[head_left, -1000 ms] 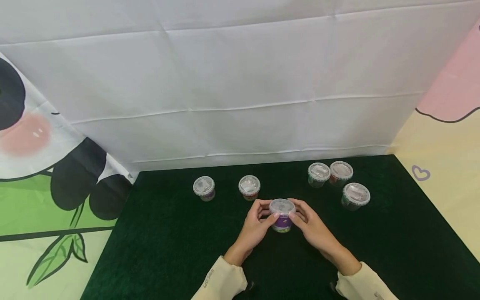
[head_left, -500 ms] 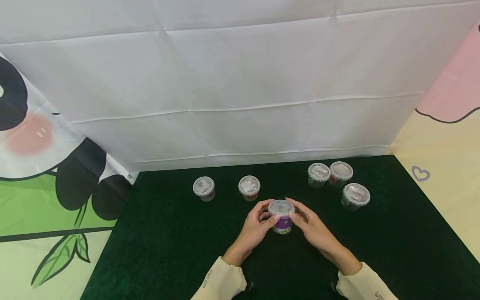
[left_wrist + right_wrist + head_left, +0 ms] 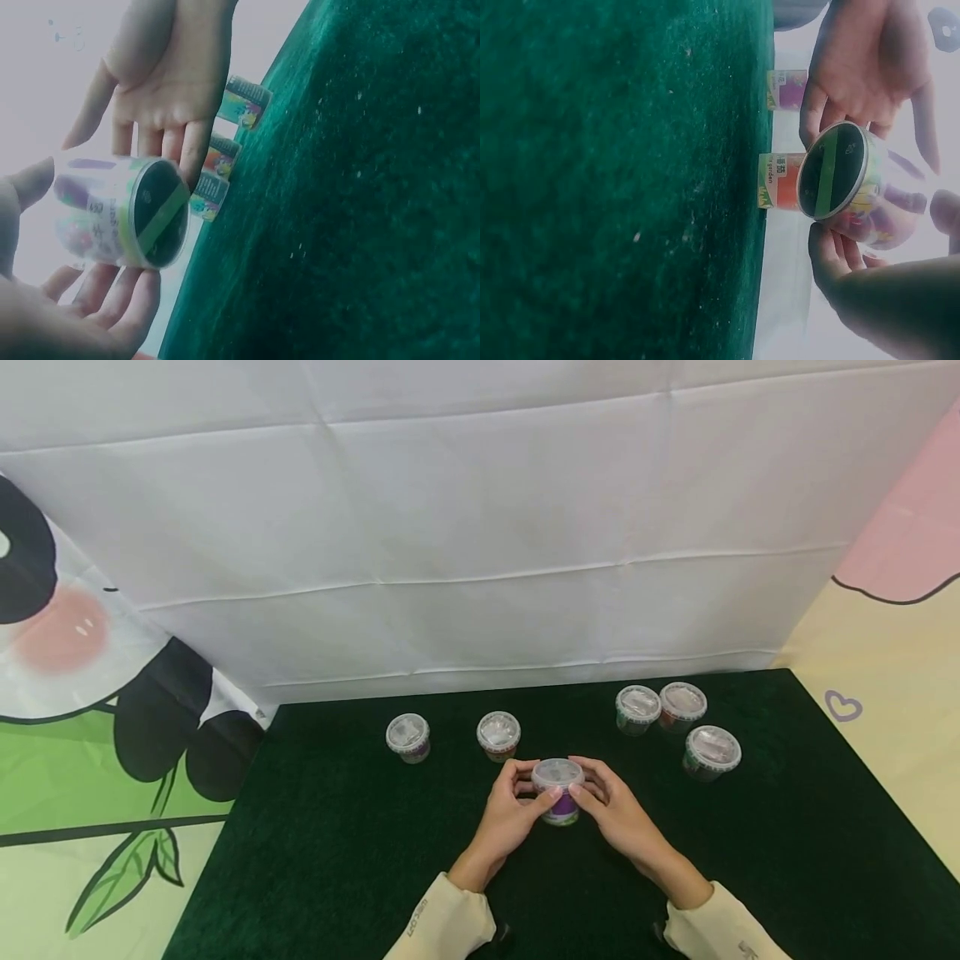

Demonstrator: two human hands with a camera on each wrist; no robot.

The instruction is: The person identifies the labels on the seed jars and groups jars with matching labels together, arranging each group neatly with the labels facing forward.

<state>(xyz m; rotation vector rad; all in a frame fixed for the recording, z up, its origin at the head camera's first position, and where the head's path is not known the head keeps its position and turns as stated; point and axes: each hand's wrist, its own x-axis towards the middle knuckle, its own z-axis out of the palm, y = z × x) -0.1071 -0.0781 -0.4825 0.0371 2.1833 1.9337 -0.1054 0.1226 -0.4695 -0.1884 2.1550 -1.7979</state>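
Between my two hands is a small round plastic tub [image 3: 562, 806] with a clear lid and a purple label. It is held above the table, and its dark base with a green stripe shows in both wrist views. My left hand [image 3: 504, 814] grips the left side, thumb toward me and fingers round the far side. On the opposite side my right hand [image 3: 626, 820] grips it in the same way. The lid [image 3: 558, 772] is on and faces up. In the left wrist view the tub [image 3: 97, 214] lies between both palms.
Similar lidded tubs stand on the dark green tabletop [image 3: 337, 843]: one purple-labelled [image 3: 408, 739] and one red-labelled [image 3: 499, 739] behind to the left. Three more, a green one [image 3: 636, 714], a red one [image 3: 681, 710] and another green one [image 3: 708, 758], cluster at the back right. A white cloth [image 3: 480, 610] hangs behind.
The tub and both hands have shifted slightly left. The right hand's thumb and forearm moved a little left with it. The other tubs stayed where they were.
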